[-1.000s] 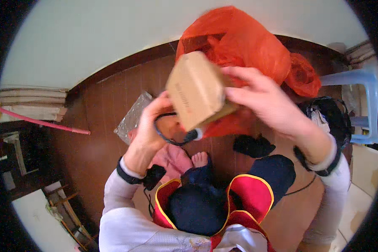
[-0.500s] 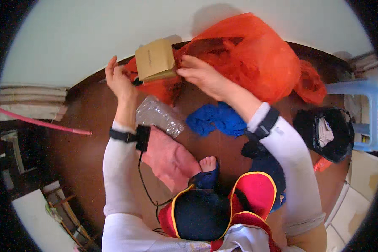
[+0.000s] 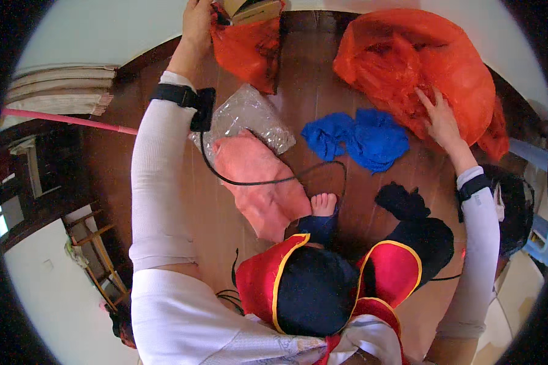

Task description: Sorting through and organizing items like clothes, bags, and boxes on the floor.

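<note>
At the top edge, my left hand (image 3: 196,27) is closed on the side of a small red plastic bag (image 3: 246,58), though its fingertips are partly cut off by the picture's edge. A brown cardboard box (image 3: 257,12) shows in the bag's mouth. Further right, my right hand (image 3: 443,121) has its fingers spread against a large, puffed-up red plastic bag (image 3: 432,67) and grips nothing. Between the two arms lie a crumpled blue cloth (image 3: 365,140) and a sheet of clear plastic wrap (image 3: 249,115).
A pink cloth (image 3: 262,182) lies beside my bare foot (image 3: 324,204). A black cable (image 3: 256,183) loops over the cloth. Black crumpled fabric (image 3: 402,202) sits near my knee. A black bag (image 3: 511,210) and a light-blue stool (image 3: 539,240) stand at right; a pink pole (image 3: 73,121) is at left.
My right hand has left the cardboard box and moved right to the large red bag. My left hand stays by the box, which now appears higher in view. The view has shifted.
</note>
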The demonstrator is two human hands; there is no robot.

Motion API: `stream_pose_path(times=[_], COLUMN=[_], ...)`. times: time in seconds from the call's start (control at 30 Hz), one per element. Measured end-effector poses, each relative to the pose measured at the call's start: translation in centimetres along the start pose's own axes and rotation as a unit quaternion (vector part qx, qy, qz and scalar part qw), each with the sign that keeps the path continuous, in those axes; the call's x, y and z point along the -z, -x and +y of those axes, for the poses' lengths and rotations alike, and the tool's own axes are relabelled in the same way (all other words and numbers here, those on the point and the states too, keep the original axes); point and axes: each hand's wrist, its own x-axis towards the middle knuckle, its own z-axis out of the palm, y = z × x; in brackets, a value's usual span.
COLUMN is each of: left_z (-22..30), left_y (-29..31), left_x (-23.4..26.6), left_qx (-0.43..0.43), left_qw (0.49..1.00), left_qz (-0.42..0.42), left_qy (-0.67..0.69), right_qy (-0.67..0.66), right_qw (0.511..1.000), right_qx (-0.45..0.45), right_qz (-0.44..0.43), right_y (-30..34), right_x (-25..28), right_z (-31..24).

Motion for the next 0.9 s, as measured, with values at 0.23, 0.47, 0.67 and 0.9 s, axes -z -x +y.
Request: stream_pose_path(times=[0.23,0.47,0.67,0.9], left_z=[0.6,-4.2,-24.3,-19.5], left_y=[-2.0,4.5,17.9,25.6], left_x=[4.0,5.2,6.7,2.1], left_qx=[-0.195,-0.109,0.089,0.085], left_qw=[0.882,0.952,0.916,0.789], left_qz=[0.028,0.214,0.144,-0.159], left_qy=[-0.428,-0.191,-0.363,-0.588], right_qy=[-0.106,-0.089,-0.085,-0.126], right_qw=[0.991,0.987,0.990,0.988], right_qx=[-0.076,-0.123,-0.105,-0.081], right_qz=[0.038,0.044,0.040,0.048], right_y=[-0.7,1.0,0.0,0.2], right_x=[1.2,1.1,1.2,3.5], right_z=[0.0,4.4,1.0,-1.1])
